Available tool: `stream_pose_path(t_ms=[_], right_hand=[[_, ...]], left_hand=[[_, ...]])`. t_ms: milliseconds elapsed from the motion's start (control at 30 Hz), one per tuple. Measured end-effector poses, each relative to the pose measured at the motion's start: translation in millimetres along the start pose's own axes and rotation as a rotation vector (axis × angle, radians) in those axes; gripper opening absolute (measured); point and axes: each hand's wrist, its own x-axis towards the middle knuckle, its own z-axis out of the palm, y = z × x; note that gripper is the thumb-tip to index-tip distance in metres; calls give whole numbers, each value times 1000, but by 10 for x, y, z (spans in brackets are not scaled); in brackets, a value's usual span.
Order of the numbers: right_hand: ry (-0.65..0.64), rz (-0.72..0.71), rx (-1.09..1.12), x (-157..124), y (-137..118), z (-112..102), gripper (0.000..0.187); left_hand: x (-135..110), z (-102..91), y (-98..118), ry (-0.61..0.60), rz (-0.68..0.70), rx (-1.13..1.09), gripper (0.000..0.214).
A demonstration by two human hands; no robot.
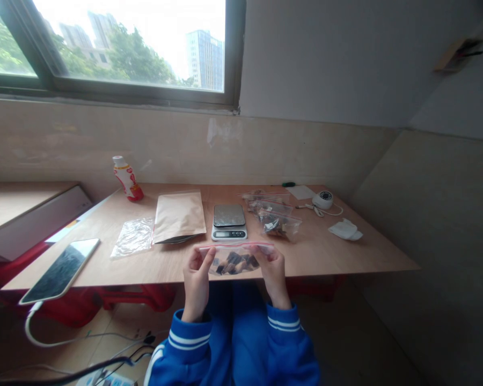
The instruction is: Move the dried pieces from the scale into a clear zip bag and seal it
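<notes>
Between my two hands is a clear zip bag (234,264) with a red seal strip, holding dark and tan chunks. My left hand (197,276) pinches the strip's left end, thumb on top. At the other end my right hand (272,271) grips the strip in the same way. The bag lies at the table's front edge, just in front of a small digital scale (229,221) with a bare metal plate. Several filled zip bags (279,225) lie to the right of the scale. A kraft paper pouch (180,215) rests left of it.
Clear plastic bags (132,237) lie left of the pouch. A phone (62,271) with a white cable overhangs the front left edge. A bottle (127,179) stands behind. On the right are a white camera (322,200), a crumpled tissue (345,229) and a paper sheet (301,192).
</notes>
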Motion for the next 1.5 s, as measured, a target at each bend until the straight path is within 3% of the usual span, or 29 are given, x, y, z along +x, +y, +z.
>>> stream_pose_path(t_ms=[133,267,400,633,1100,1500], right_hand=[[20,2,-26,-8,-14,-8,25],[24,-23,-31,-13,-38,-7,21],[8,-39,-28,-14,-56,4,19],[10,-51,-44,-18,-64,2,20],[25,-33,-52,-3,-20,-20,22],[37,-20,-64,-15,-30,-10,26]], left_hand=[[5,8,48,-124,-11,-56,27],[16,-9,57,-133,55,35,25],[29,-3,41,-97,35,88,21],[46,-8,66,-7,52,-55,27],[66,-124,62,38,140,201,23],[4,-78,98,105,187,281,26]])
